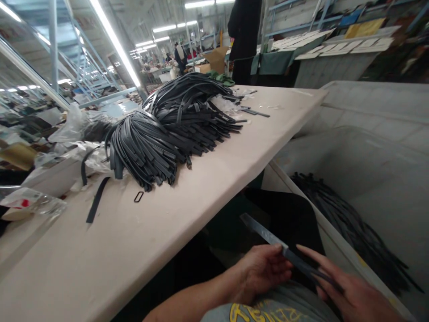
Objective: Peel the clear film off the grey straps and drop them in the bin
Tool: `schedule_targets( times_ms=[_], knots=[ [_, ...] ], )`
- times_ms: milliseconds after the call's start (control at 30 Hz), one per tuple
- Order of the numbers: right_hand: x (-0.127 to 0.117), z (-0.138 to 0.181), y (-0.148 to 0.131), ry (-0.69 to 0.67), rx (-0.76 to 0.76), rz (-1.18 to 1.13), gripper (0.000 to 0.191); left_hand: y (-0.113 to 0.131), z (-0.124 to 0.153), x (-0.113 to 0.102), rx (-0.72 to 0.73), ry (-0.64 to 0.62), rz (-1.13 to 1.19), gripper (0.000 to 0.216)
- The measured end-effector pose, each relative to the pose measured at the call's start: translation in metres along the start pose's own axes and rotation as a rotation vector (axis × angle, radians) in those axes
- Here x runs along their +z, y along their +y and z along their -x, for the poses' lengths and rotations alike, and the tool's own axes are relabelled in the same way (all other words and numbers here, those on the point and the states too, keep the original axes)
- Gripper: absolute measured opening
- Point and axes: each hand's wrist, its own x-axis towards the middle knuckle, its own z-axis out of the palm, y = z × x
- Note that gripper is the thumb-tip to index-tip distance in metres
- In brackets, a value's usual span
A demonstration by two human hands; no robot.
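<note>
A dark grey strap (pixel 296 260) stretches between my hands above my lap. My left hand (pixel 264 270) pinches it near its middle, and its flat end points up and to the left. On the right, my right hand (pixel 345 286) has the other part of the strap between thumb and fingers, with the index finger stretched out along it. A big heap of similar straps (pixel 144 147) lies on the table (pixel 187 214) to the front left. Near that heap are a small black rectangular buckle (pixel 138 197) and a single loose strap (pixel 97 200).
At my right stands a large white bin (pixel 368 147) with a bundle of dark straps (pixel 351 223) inside. Clear plastic bags (pixel 80 125) lie at the table's left side. A person in dark clothes (pixel 246 40) stands beyond the table's far end.
</note>
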Motion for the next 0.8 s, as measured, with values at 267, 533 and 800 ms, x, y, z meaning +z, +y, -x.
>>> schedule_targets(
  times_ms=[267,533,800],
  knots=[
    [0.004,-0.050,-0.045,-0.165,-0.034,-0.035,0.055,0.029,0.007,-0.029,0.278,0.169,0.118,0.014],
    [0.026,-0.078,-0.061,-0.174,-0.028,0.097,0.054,0.026,0.004,-0.036,0.299,0.042,0.085,0.015],
    [0.006,-0.068,-0.056,-0.168,-0.061,0.023,0.048,0.041,0.004,-0.048,0.300,0.163,0.163,0.019]
  ],
)
